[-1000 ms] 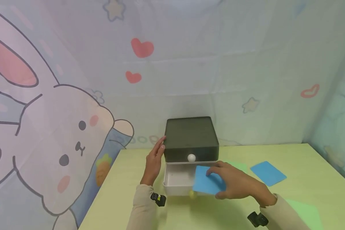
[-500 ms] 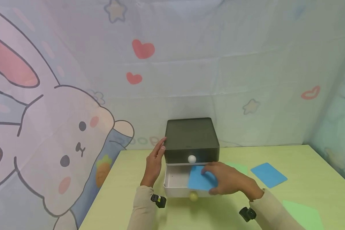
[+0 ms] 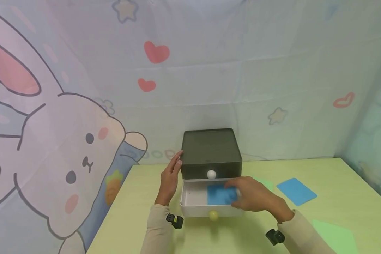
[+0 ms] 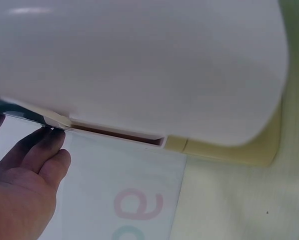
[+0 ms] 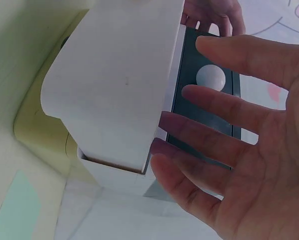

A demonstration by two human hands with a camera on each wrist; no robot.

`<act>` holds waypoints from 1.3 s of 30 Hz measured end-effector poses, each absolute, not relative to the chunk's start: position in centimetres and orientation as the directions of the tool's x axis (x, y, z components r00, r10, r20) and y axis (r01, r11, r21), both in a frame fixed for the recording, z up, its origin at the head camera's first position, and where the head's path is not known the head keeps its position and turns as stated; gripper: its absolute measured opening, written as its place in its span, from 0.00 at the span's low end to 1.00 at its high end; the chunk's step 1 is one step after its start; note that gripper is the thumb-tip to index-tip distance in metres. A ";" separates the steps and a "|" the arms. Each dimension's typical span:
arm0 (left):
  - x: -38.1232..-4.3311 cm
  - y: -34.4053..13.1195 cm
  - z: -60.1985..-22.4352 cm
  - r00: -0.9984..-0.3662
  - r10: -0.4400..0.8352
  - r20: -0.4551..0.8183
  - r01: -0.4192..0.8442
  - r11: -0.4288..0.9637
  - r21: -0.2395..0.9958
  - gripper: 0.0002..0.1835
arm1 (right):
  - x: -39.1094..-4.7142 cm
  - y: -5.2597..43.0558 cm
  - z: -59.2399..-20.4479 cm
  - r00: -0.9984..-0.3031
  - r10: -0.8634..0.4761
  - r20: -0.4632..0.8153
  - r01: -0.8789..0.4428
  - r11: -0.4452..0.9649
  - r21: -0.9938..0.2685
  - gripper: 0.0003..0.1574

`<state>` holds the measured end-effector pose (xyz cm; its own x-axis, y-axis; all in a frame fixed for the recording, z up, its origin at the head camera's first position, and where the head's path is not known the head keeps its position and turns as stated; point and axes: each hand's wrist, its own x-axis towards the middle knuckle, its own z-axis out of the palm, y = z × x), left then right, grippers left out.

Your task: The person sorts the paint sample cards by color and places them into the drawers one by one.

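Observation:
A small drawer cabinet with a dark top section [image 3: 211, 145] stands on the table, a white round knob [image 3: 211, 174] on its upper front. Below, a white drawer [image 3: 195, 211] with a yellow knob [image 3: 213, 215] is pulled out. Inside its right half lies a blue square sheet [image 3: 216, 195], partly behind my right hand [image 3: 254, 194]. That hand hovers at the drawer's right side; the right wrist view has its fingers [image 5: 224, 107] spread and holding nothing. Against the cabinet's left side rests my left hand [image 3: 169, 180], fingers extended.
Another blue sheet [image 3: 296, 191] lies on the table to the right. One green sheet [image 3: 336, 236] is near the front right, and a second green sheet [image 3: 264, 182] shows partly behind my right hand. A printed cloth backdrop [image 3: 203, 88] hangs behind the table [image 3: 127, 211].
My right hand has carried the blue sheet leftward over the drawer and let go of it; the sheet now lies inside. My left hand has stayed at the cabinet's side.

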<state>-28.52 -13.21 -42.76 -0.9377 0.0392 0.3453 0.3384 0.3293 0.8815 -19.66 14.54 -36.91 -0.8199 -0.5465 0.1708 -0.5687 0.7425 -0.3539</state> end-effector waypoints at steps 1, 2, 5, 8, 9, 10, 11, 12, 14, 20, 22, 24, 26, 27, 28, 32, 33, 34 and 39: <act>-28.6 -13.3 -42.8 -0.937 0.038 0.347 0.340 0.328 0.881 0.23 | -19.8 14.6 -36.9 -0.818 -0.547 0.174 -0.571 0.740 -0.357 0.27; -28.6 -13.3 -42.9 -0.936 0.037 0.350 0.342 0.327 0.881 0.23 | -19.8 14.7 -37.0 -0.816 -0.549 0.181 -0.575 0.736 -0.358 0.27; -28.8 -13.4 -43.1 -0.932 0.039 0.361 0.353 0.322 0.878 0.23 | -20.0 15.4 -37.1 -0.808 -0.553 0.201 -0.586 0.720 -0.371 0.26; -28.6 -13.4 -43.2 -0.935 0.038 0.353 0.346 0.319 0.882 0.23 | -20.1 16.9 -37.1 -0.816 -0.542 0.202 -0.572 0.709 -0.412 0.25; -28.5 -13.4 -43.3 -0.936 0.036 0.349 0.342 0.319 0.884 0.23 | -20.2 17.6 -37.1 -0.821 -0.534 0.201 -0.564 0.705 -0.431 0.25; -28.5 -13.3 -43.4 -0.939 0.033 0.343 0.336 0.319 0.886 0.22 | -20.3 18.4 -37.1 -0.827 -0.525 0.199 -0.553 0.701 -0.450 0.25; -28.4 -13.3 -43.4 -0.940 0.030 0.340 0.332 0.318 0.888 0.22 | -20.4 19.3 -37.1 -0.837 -0.512 0.194 -0.538 0.700 -0.470 0.26; -28.3 -13.3 -43.4 -0.941 0.030 0.338 0.330 0.316 0.890 0.22 | -20.6 20.3 -37.1 -0.846 -0.498 0.190 -0.522 0.703 -0.483 0.25; -28.4 -13.2 -43.3 -0.938 0.033 0.346 0.338 0.315 0.887 0.22 | -21.2 22.5 -37.2 -0.865 -0.466 0.184 -0.493 0.728 -0.477 0.26; -28.7 -13.0 -43.0 -0.930 0.036 0.365 0.356 0.323 0.877 0.22 | -24.2 29.2 -40.3 -0.915 -0.394 0.086 -0.398 0.847 -0.352 0.34; -28.7 -13.1 -42.9 -0.931 0.033 0.363 0.353 0.323 0.878 0.22 | -25.1 31.0 -41.8 -0.924 -0.382 0.032 -0.372 0.875 -0.311 0.39; -28.7 -13.1 -43.0 -0.934 0.037 0.355 0.348 0.321 0.881 0.22 | -25.7 32.5 -43.3 -0.931 -0.366 -0.015 -0.348 0.897 -0.271 0.43; -28.7 -13.2 -43.1 -0.936 0.047 0.348 0.344 0.320 0.883 0.22 | -26.0 33.6 -44.4 -0.937 -0.343 -0.064 -0.320 0.917 -0.236 0.45; -28.7 -13.3 -43.1 -0.937 0.049 0.346 0.343 0.319 0.884 0.22 | -26.2 34.0 -44.9 -0.940 -0.330 -0.085 -0.305 0.926 -0.222 0.46; -28.7 -13.3 -43.1 -0.938 0.048 0.343 0.340 0.318 0.885 0.22 | -26.3 34.4 -45.3 -0.944 -0.311 -0.105 -0.284 0.935 -0.214 0.47; -28.9 -13.3 -43.1 -0.935 0.045 0.352 0.348 0.312 0.884 0.22 | -26.8 35.3 -46.7 -0.953 -0.247 -0.175 -0.224 0.964 -0.144 0.51; -28.9 -13.3 -43.0 -0.934 0.046 0.354 0.350 0.309 0.884 0.22 | -26.9 35.5 -47.0 -0.955 -0.235 -0.182 -0.216 0.969 -0.120 0.52; -29.0 -13.3 -43.0 -0.934 0.049 0.354 0.351 0.308 0.884 0.22 | -26.9 35.6 -47.3 -0.957 -0.220 -0.186 -0.204 0.973 -0.105 0.52; -29.2 -13.4 -43.2 -0.936 0.052 0.349 0.348 0.311 0.885 0.22 | -27.2 35.8 -48.1 -0.963 -0.224 -0.149 -0.212 0.973 -0.089 0.53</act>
